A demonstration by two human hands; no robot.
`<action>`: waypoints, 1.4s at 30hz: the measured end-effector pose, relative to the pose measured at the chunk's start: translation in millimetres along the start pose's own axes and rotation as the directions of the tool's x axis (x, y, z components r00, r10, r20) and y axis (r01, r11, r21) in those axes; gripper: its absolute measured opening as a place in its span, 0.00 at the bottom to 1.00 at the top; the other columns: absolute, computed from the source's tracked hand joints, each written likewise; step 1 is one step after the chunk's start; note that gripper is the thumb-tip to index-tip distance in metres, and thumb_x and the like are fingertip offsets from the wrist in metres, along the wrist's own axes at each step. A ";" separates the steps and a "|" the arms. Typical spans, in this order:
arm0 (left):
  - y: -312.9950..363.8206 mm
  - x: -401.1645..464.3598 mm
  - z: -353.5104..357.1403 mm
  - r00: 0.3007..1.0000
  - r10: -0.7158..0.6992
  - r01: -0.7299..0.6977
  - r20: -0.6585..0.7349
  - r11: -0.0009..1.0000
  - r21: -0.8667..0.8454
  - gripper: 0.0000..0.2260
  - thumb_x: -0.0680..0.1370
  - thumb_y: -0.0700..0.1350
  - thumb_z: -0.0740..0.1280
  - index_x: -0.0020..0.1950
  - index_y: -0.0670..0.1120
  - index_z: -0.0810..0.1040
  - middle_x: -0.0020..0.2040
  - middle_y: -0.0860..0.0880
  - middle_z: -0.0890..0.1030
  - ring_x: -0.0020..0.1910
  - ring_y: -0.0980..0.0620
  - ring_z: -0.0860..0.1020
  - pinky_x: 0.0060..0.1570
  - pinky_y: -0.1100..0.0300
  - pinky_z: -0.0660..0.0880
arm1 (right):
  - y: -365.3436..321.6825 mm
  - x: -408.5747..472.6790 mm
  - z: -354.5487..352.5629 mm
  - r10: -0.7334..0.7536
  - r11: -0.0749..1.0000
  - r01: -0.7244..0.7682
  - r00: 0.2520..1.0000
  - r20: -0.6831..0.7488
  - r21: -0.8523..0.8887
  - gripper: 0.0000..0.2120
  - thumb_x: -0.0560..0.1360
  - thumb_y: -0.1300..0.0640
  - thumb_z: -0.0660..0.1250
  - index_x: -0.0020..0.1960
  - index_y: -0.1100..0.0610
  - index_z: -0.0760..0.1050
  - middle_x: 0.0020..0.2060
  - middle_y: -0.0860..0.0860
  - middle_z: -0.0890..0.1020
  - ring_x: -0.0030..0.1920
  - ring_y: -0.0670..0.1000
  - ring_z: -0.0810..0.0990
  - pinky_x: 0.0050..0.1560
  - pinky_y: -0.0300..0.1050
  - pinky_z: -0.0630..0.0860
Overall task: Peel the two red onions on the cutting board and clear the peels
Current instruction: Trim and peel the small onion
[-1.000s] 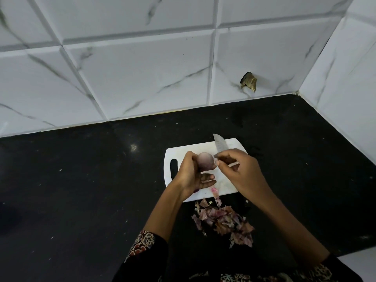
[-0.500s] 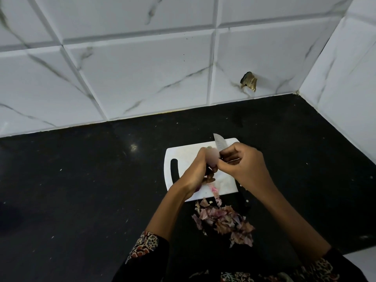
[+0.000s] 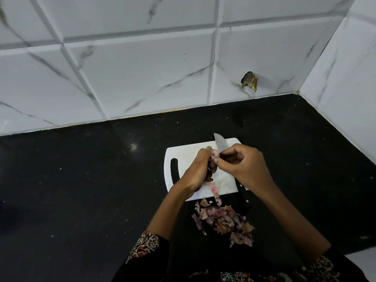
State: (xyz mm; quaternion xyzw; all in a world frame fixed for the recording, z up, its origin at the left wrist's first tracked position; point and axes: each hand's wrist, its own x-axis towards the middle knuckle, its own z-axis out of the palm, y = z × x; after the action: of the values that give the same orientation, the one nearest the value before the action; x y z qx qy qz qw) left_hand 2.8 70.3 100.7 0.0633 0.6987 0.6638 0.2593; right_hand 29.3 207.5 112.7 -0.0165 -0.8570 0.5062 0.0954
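Black stone countertop [image 3: 81, 200], white marble-look tiled wall [image 3: 132, 74] behind and on the right, meeting in a corner at the upper right. Plenty of open counter to the left of the white cutting board [image 3: 188, 154]; less to the right before the side wall. The board's handle slot faces left, and its near edge sits just above the peel pile [image 3: 222, 220], which lies on the counter between the forearms, a few scraps overlapping the board edge.

Left hand [image 3: 198, 169] curls around the red onion [image 3: 213, 159], holding it over the board's middle. Right hand [image 3: 244, 165] has its fingers bent, thumb and fingertips pinching at the onion's top. The onion is mostly hidden, so I can't tell its axis or which way it points.

Knife [image 3: 220, 143] lies on the board under the right hand, long axis running from far-left to near-right: blade tip toward the wall, black handle off the near right corner.

Versus a second ago: the left hand has closed over the onion, which showed as a round pale bulb then; the hands are tighter together. Board, knife and pile unchanged.
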 end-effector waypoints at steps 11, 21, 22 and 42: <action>-2.4 0.0 2.3 1.000 -0.021 0.021 0.012 1.000 -0.011 0.12 0.82 0.50 0.48 0.46 0.46 0.66 0.33 0.50 0.62 0.31 0.55 0.60 0.32 0.60 0.58 | 5.4 2.1 1.2 0.029 0.998 -0.032 0.999 -0.043 -0.056 0.02 0.67 0.63 0.72 0.39 0.59 0.81 0.33 0.47 0.83 0.34 0.43 0.81 0.37 0.39 0.79; -7.6 4.1 6.5 0.992 -0.034 0.030 -0.122 0.999 -0.040 0.15 0.83 0.56 0.49 0.51 0.45 0.66 0.37 0.51 0.68 0.32 0.55 0.64 0.30 0.65 0.65 | 4.1 -5.0 15.3 0.072 0.995 -0.067 0.995 -0.069 0.073 0.04 0.71 0.59 0.72 0.45 0.59 0.80 0.38 0.48 0.83 0.40 0.42 0.82 0.41 0.33 0.76; -7.6 3.3 6.5 0.992 -0.026 0.024 -0.127 1.000 -0.016 0.15 0.83 0.56 0.50 0.52 0.45 0.66 0.37 0.51 0.69 0.32 0.55 0.65 0.30 0.66 0.65 | 4.5 -4.2 15.9 0.083 0.994 -0.078 0.994 -0.067 0.079 0.03 0.72 0.60 0.71 0.44 0.60 0.80 0.38 0.48 0.83 0.40 0.42 0.82 0.41 0.33 0.77; -10.4 6.9 8.0 0.990 -0.053 0.031 -0.128 0.985 -0.172 0.20 0.83 0.56 0.47 0.49 0.44 0.71 0.35 0.49 0.70 0.31 0.55 0.63 0.31 0.63 0.62 | -1.7 -5.8 12.9 0.204 0.962 -0.185 0.976 -0.081 0.202 0.06 0.70 0.60 0.72 0.47 0.57 0.83 0.40 0.49 0.85 0.41 0.44 0.83 0.46 0.37 0.79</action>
State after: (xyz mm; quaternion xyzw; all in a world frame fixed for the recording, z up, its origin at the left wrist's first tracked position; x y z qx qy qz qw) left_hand 3.2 79.3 89.0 -0.0179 0.6562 0.7181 0.2309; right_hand 32.7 194.7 107.3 -0.1168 -0.7921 0.5925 0.0894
